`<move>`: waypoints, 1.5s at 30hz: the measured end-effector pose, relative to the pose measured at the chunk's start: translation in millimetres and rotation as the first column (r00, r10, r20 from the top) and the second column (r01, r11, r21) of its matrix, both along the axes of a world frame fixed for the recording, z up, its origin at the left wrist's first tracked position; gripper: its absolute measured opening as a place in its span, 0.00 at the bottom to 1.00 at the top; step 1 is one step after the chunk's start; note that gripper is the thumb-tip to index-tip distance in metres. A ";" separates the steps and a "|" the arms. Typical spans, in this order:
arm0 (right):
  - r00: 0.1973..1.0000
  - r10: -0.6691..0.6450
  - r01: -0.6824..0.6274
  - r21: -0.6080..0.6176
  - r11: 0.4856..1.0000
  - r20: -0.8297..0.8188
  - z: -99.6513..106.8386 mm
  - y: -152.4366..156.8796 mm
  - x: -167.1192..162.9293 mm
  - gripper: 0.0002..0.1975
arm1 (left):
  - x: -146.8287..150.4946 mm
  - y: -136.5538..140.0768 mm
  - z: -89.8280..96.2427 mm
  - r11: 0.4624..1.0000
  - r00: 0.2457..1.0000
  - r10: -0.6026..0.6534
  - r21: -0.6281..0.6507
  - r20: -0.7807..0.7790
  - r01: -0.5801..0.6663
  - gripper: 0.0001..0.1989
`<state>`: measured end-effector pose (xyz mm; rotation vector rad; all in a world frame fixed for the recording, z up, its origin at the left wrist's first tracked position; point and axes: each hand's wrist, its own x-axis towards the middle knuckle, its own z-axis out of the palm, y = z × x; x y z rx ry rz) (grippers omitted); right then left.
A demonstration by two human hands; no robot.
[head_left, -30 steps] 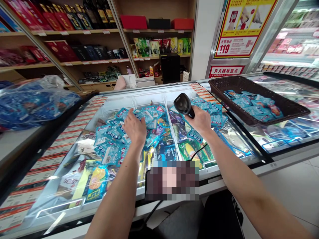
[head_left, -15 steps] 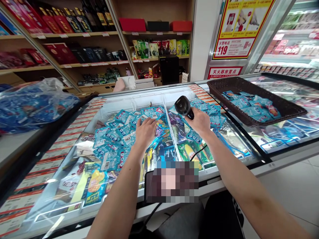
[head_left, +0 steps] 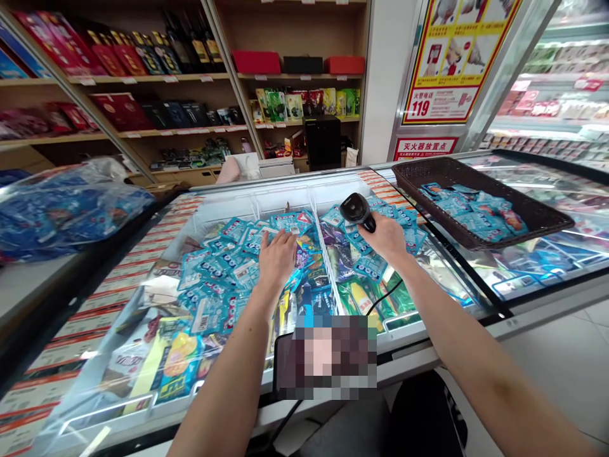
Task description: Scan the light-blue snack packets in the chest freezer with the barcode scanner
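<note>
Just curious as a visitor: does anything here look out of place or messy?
Blue packets lie at all angles over the freezer, by the left hand; that looks messy against the colourful bags lined up behind. No clear spill or damage shows.

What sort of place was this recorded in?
Most likely a shop or supermarket: a glass-topped display case with packaged goods, shelves of bottles and boxes behind it, and what looks like a barcode scanner in the right hand.

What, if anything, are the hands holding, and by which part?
The right hand grips the scanner by its handle. The left hand is over the blue packets; whether it holds one can't be told.
</note>
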<state>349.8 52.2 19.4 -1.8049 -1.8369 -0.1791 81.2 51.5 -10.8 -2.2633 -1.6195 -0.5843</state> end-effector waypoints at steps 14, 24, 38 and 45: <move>0.994 -0.048 0.047 -0.010 0.999 -0.096 -2.0 4.0 12.0 0.19 | 31.4 26.2 5.8 0.988 0.993 -0.115 -0.100 -0.004 0.114 0.21; 0.985 -0.030 0.035 0.026 0.999 -0.170 1.6 1.9 16.5 0.17 | 69.9 79.6 -2.4 0.940 0.982 -0.183 -0.300 -0.048 0.161 0.23; 0.995 0.027 -0.026 0.006 1.000 -0.097 2.2 -5.7 6.3 0.16 | 57.3 24.8 26.6 0.979 0.995 0.063 -0.187 -0.073 -0.076 0.19; 0.990 0.138 -0.138 -0.012 0.990 0.018 -1.3 -10.2 -0.2 0.16 | 49.1 51.3 16.8 0.936 0.987 0.159 -0.314 -0.033 -0.162 0.31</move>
